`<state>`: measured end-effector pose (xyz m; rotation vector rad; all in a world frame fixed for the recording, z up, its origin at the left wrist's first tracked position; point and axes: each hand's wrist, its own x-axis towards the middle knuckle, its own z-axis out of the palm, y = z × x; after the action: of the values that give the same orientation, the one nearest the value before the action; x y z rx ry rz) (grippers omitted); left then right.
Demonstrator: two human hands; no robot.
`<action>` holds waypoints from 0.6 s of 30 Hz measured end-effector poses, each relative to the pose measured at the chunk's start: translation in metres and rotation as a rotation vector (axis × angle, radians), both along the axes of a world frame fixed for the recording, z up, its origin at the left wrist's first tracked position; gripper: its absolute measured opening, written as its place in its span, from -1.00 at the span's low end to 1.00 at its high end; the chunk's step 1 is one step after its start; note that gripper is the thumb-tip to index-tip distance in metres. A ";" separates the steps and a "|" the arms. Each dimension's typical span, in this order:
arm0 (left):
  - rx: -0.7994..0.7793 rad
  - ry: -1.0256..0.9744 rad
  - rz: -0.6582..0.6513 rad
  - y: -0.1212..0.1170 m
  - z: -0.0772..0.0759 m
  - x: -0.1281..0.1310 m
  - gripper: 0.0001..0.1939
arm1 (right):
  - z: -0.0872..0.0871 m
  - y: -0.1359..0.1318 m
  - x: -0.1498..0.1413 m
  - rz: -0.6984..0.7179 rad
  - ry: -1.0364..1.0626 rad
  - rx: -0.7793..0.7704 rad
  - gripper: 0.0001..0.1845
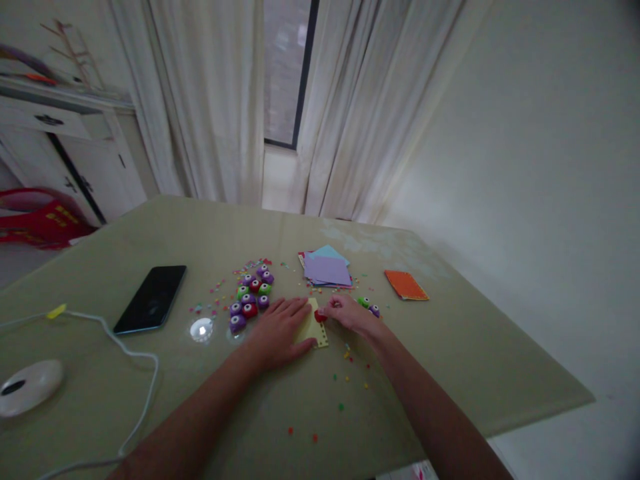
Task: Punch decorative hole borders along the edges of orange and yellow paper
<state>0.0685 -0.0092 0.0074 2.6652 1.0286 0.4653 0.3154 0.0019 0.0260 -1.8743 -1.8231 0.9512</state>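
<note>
My left hand (279,331) lies flat with fingers stretched out on a pale yellow paper strip (316,330), pressing it onto the table. My right hand (349,312) is closed round a small red paper punch (321,316) set on the strip's right edge. A cluster of several purple, red and green punches (251,295) sits just left of my left hand. Two more punches, green and purple (369,306), lie behind my right hand.
A stack of coloured paper sheets (327,269) and an orange sheet (405,285) lie further back. A black phone (151,298), a white cable (131,353) and a white oval device (30,387) are at the left. Tiny paper bits (345,380) dot the olive table (450,347).
</note>
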 end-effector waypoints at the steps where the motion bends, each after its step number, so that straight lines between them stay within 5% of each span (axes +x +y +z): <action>1: 0.000 0.000 0.000 0.000 0.000 0.000 -0.30 | 0.000 0.000 -0.001 -0.009 -0.005 -0.003 -0.68; 18: 0.028 -0.014 -0.008 0.002 -0.003 0.001 -0.29 | 0.013 0.000 -0.010 -0.048 -0.088 -0.044 -0.69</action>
<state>0.0694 -0.0076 0.0046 2.6856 1.0137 0.4994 0.3055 0.0021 0.0388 -2.0073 -1.8113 0.9120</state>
